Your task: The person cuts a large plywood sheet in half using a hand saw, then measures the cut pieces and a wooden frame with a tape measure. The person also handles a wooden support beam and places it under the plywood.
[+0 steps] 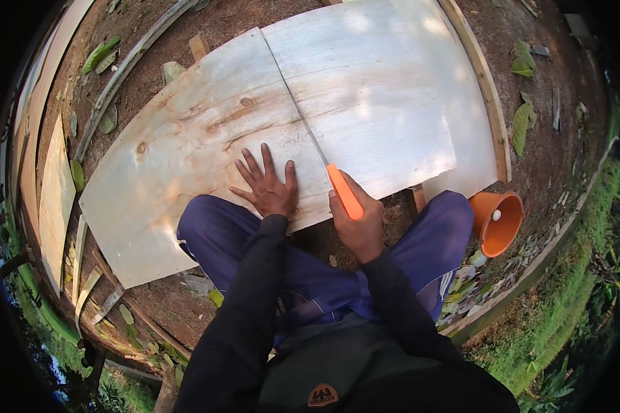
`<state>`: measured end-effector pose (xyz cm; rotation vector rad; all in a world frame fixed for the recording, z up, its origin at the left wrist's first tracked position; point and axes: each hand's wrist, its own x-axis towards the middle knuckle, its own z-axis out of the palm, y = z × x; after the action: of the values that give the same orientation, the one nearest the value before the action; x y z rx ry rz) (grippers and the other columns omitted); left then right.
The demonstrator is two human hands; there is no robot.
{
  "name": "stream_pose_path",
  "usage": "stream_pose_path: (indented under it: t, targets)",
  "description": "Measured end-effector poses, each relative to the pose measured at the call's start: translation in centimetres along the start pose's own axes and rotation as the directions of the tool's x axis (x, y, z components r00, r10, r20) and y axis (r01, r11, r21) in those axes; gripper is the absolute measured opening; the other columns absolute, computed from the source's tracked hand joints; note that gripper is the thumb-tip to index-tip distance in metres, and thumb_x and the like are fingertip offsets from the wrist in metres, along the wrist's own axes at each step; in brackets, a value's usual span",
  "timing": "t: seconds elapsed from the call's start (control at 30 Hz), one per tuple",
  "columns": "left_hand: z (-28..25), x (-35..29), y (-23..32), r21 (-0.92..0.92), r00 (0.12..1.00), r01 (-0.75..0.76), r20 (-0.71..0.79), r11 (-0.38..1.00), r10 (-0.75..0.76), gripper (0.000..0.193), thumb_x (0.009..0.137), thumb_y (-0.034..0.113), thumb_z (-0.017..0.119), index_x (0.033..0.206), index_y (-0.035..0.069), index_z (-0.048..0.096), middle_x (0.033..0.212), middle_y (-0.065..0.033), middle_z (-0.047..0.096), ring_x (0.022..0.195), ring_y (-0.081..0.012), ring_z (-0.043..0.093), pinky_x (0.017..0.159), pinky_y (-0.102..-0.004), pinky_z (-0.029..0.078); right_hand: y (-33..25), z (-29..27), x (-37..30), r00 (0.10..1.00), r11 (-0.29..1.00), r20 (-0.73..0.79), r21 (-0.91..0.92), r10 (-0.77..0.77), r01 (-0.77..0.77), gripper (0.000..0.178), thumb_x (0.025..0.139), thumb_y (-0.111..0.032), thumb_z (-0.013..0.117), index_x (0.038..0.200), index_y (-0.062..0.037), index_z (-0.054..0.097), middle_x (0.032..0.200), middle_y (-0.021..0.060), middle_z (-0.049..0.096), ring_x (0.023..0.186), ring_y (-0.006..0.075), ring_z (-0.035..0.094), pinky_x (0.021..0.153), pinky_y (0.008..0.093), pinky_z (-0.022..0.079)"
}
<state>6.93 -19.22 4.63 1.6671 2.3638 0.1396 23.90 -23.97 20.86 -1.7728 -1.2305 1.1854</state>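
A handsaw (345, 193) with an orange handle is gripped in my right hand (360, 224), fingers wrapped round it. Its thin blade (316, 143) shows nearly edge-on, pointing away from me, over a large pale plywood sheet (193, 144). From the blade a narrow dark cut line (281, 72) runs to the sheet's far edge. How deep the blade sits in the wood I cannot tell. Left of the blade, my left hand (271, 188) lies flat on the sheet with fingers spread, holding nothing. Brown stains and knots mark the wood around it.
At the right, an orange bucket (501, 224) lies tipped beside my knee, a small white round thing at its rim. A wooden batten (486, 89) borders the sheet's right side. Wood strips (120, 76) and a plywood offcut (55, 199) lie left on leaf-strewn soil.
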Motion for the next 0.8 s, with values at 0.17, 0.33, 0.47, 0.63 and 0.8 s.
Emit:
stream_pose_path:
  t: [0.17,0.33,0.47,0.63,0.8]
  targets:
    - [-0.1,0.0,-0.6,0.024,1.000,0.007,0.004,1.000,-0.007,0.079,0.099,0.064,0.049,0.167,0.032,0.026,0.177,-0.0091,0.007,0.162,-0.0375,0.002,0.115,-0.0813,-0.003,0.8,-2.4,-7.8,0.992,0.996,-0.093,0.037,-0.080,0.084,0.039,0.096,-0.009,0.068,0.132,0.0067,0.065,0.102,0.0256,0.074,0.081,0.0239,0.076,0.073,0.0340,0.058]
    - [0.0,-0.2,-0.1,0.033,1.000,0.020,0.019,0.999,-0.020,0.078,0.099,0.064,0.048,0.167,0.032,0.026,0.177,-0.0090,0.007,0.162,-0.0370,0.002,0.115,-0.0812,-0.004,-0.6,0.3,-0.4,0.999,0.999,-0.038,0.029,-0.020,0.021,0.040,0.095,-0.006,0.069,0.132,0.0073,0.065,0.107,0.0241,0.075,0.083,0.0258,0.076,0.076,0.0335,0.059]
    - [0.0,-0.1,-0.9,0.033,1.000,0.021,0.010,0.999,-0.021,0.077,0.100,0.063,0.048,0.167,0.032,0.026,0.177,-0.0090,0.007,0.162,-0.0370,0.002,0.115,-0.0810,-0.004,1.2,-0.5,-5.8,0.988,0.994,-0.121,0.030,-0.097,0.101,0.041,0.095,-0.008,0.069,0.134,0.0055,0.065,0.095,0.0250,0.074,0.080,0.0194,0.075,0.071,0.0344,0.057]
    - [0.1,0.1,-0.4,0.029,1.000,0.001,0.000,1.000,-0.001,0.077,0.100,0.063,0.048,0.167,0.032,0.026,0.177,-0.0091,0.008,0.162,-0.0371,0.002,0.115,-0.0806,-0.004,1.0,-0.9,-4.8,0.994,0.996,-0.094,0.054,-0.060,0.066,0.042,0.094,-0.006,0.069,0.133,0.0065,0.065,0.097,0.0247,0.075,0.085,0.0217,0.076,0.075,0.0338,0.058]
    - [-0.2,0.1,-0.3,0.038,0.999,0.023,0.035,0.999,-0.024,0.077,0.100,0.063,0.048,0.167,0.032,0.027,0.177,-0.0091,0.008,0.162,-0.0368,0.002,0.115,-0.0807,-0.004,0.4,-0.5,-2.8,0.999,1.000,-0.017,0.005,0.027,-0.027,0.042,0.092,-0.002,0.070,0.133,0.0084,0.065,0.109,0.0231,0.076,0.094,0.0230,0.076,0.083,0.0331,0.059]
